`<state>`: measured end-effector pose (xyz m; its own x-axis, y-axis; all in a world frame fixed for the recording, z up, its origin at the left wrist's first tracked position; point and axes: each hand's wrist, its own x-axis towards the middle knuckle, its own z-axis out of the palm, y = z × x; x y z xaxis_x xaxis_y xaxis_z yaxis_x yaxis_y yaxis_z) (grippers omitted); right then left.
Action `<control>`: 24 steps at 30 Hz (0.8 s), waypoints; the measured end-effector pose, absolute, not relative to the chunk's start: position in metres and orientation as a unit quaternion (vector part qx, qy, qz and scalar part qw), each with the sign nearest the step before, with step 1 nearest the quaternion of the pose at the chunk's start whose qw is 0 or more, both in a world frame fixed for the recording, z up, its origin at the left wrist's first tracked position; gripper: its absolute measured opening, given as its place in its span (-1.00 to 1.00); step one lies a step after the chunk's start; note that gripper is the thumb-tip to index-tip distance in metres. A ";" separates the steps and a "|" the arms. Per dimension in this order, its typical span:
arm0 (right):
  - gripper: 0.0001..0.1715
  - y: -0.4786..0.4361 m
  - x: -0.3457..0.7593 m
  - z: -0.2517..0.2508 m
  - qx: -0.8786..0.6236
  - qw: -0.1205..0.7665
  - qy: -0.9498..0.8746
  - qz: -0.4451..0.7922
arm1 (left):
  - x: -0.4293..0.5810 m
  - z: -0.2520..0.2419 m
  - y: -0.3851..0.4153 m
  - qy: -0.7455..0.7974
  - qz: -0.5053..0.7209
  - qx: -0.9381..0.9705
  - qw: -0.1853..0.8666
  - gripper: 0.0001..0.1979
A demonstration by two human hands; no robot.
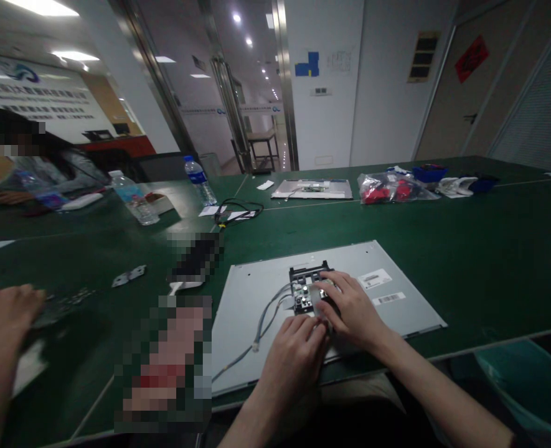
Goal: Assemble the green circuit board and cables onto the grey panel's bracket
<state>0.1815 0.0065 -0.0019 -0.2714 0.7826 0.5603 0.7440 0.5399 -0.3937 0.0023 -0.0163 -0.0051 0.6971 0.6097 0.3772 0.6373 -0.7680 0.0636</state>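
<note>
While left hand point(297, 347) and right hand point(352, 306) are curling over the panel's point(244, 298) circuit board point(304, 300) (can't tell whether grasping), light pressure would be sparing its cables point(258, 333).

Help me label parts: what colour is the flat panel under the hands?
The flat panel is pale grey, best seen in head view.

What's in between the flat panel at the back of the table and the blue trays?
In the head view, a clear plastic bag with red things inside lies between them.
</note>
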 end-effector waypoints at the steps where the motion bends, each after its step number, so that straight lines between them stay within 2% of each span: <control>1: -0.64 0.007 0.182 -0.001 -0.480 0.379 -0.791 0.025 | 0.002 -0.005 -0.016 -0.337 -0.198 -0.920 0.036 -0.88; 9: -0.80 0.006 0.186 -0.005 -0.479 0.424 -0.768 0.026 | -0.001 0.000 -0.018 -0.329 -0.236 -0.914 0.027 -0.81; 14: -0.81 0.003 0.187 -0.004 -0.457 0.444 -0.770 0.012 | -0.007 0.006 -0.015 -0.344 -0.257 -0.903 0.023 -0.80; 24: -0.81 0.002 0.187 0.001 -0.460 0.427 -0.778 0.010 | -0.047 0.019 0.018 -0.453 -0.225 -0.860 0.062 -0.83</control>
<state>0.1871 0.0015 0.0010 -0.2111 0.7244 0.6563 0.7078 0.5763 -0.4085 -0.0468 0.0179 0.0186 0.4882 0.7515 0.4438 0.8077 -0.5817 0.0964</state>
